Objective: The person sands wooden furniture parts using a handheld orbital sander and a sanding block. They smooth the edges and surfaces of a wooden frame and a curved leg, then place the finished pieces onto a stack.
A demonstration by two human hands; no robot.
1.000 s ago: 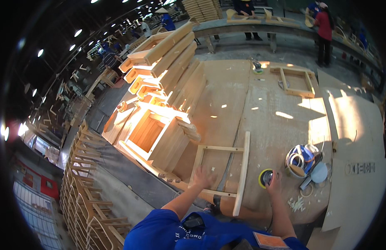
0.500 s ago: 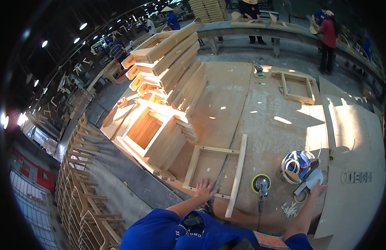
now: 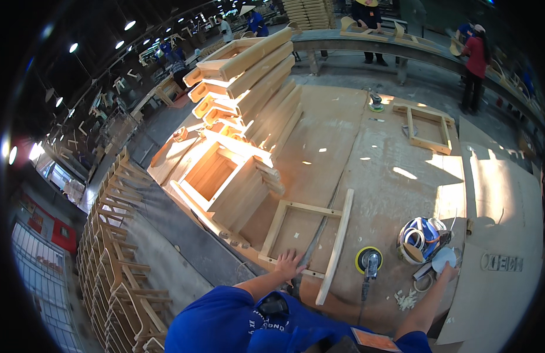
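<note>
My left hand (image 3: 288, 265) lies with spread fingers on the near rail of a wooden frame (image 3: 277, 229), which rests flat on the worktable. One long side rail of this frame sticks out past both cross rails. Over on the right, my right hand (image 3: 448, 272) grips the edge of a pale round sanding disc (image 3: 443, 257); its fingertips are partly hidden. The disc is beside a round container (image 3: 407, 252) filled with white and blue rolls and strips. Between my hands sits a sander (image 3: 370, 262) with a yellow-rimmed pad and a hose.
Wooden frames (image 3: 249, 70) rise in a tall stack at the far left, beside a box-like pile (image 3: 237, 188). Another frame (image 3: 431, 140) and a second sander (image 3: 376, 102) lie at the back. White scraps (image 3: 406, 300) lie near my right forearm. Several people work beyond the table.
The view has shifted slightly. My right hand has moved a little nearer and left with the sanding disc, which shows a rounder face. My left hand stays on the frame's rail.
</note>
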